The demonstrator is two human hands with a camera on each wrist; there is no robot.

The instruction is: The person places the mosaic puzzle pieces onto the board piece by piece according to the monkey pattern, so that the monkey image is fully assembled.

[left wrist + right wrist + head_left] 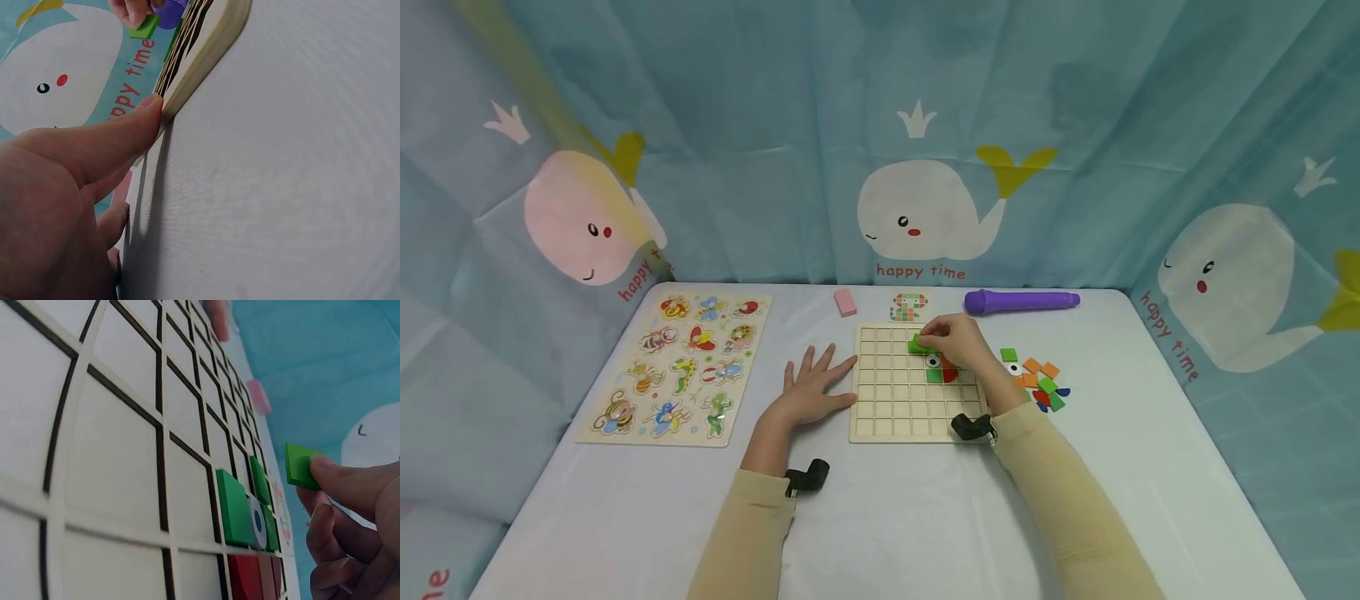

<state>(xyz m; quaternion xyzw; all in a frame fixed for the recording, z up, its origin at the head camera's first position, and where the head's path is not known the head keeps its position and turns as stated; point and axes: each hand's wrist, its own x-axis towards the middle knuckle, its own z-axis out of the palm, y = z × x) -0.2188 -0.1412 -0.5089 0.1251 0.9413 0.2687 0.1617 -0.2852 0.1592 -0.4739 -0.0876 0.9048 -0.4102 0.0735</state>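
My right hand (958,340) pinches a light green square tile (302,465) between thumb and fingers, above the upper part of a wooden grid board (891,408). Pieces sit in the board's cells near that hand: a white tile with an eye ring (932,361), a green tile (933,377) below it and a red piece (950,374) beside it. My left hand (808,392) lies with fingers spread at the board's left side. In the left wrist view its thumb (134,128) touches the board's edge (200,72).
Loose coloured pieces (1030,379) lie right of the board. Behind it are a pink block (845,302), a small pattern card (909,307) and a purple stick-shaped thing (1022,302). An insect picture board (681,367) lies at left. A whale-print curtain (760,225) surrounds the white table.
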